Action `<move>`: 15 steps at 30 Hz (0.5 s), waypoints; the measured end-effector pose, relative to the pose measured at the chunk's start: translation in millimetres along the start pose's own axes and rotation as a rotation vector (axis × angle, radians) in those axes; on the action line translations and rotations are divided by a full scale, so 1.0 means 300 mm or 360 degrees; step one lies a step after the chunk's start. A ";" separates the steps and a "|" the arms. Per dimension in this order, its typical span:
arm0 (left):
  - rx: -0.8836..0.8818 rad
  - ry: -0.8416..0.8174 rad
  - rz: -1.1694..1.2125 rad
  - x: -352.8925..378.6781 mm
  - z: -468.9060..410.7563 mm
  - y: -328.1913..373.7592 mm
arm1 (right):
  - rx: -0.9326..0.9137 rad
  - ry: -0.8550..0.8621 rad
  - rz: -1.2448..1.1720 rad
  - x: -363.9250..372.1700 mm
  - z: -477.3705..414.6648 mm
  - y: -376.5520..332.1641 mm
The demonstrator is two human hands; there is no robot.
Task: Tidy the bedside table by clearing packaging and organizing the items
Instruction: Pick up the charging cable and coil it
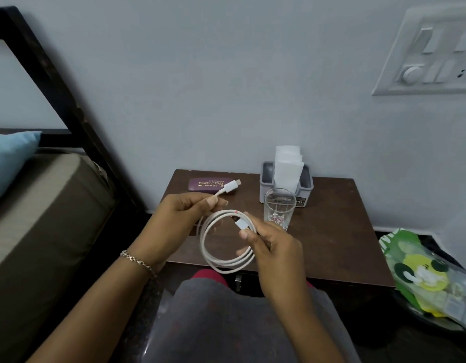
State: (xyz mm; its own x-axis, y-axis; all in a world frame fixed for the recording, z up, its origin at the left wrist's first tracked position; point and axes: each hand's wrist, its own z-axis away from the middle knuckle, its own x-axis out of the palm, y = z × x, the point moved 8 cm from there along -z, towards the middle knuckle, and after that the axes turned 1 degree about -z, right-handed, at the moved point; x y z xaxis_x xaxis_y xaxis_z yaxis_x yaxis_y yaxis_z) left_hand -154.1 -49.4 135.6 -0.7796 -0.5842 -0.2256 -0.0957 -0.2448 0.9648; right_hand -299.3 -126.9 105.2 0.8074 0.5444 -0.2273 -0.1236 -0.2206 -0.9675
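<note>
Two hands on my feed share one white cable [203, 237], held over the front edge of the bedside table [339, 218]. The left hand [179, 213] pinches the cord just below one plug, near the maroon spectacle case [205, 185]; the right hand [273, 247] pinches the other plug against the coiled loops. Further right I see a glass [279, 208], a grey tissue holder [306, 186] and a green packet [420, 273] beside the table

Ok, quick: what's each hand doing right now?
Left hand: pinches the white cable just behind one plug.
Right hand: grips the same cable's coiled loops near the other plug.
</note>
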 end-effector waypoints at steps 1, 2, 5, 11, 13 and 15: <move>-0.0008 0.0043 0.0068 -0.008 0.000 -0.004 | 0.0042 -0.0007 -0.0117 -0.004 0.003 0.000; -0.0031 0.0083 0.0151 -0.016 -0.001 -0.012 | 0.0095 -0.0012 -0.0255 -0.007 0.005 0.001; -0.0124 0.0173 0.0255 -0.031 0.002 -0.037 | 0.0192 0.0032 -0.0541 -0.019 0.005 0.000; -0.0180 -0.0100 -0.0008 0.016 0.027 -0.038 | 0.0120 0.0151 -0.0305 -0.032 0.006 0.005; -0.0269 -0.0134 0.0106 0.016 0.038 -0.049 | 0.0108 0.0179 -0.0182 -0.028 0.008 0.017; -0.0334 -0.0202 0.0211 0.024 0.055 -0.064 | 0.0093 0.0188 -0.0102 -0.025 0.008 0.022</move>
State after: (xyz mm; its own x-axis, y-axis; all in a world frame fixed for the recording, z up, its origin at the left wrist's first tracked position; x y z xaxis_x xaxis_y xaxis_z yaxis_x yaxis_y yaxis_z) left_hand -168.2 -36.1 117.8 -0.8493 -0.5235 -0.0678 0.1323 -0.3354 0.9327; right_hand -307.5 -130.5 100.2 0.8766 0.4562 -0.1533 -0.1001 -0.1387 -0.9853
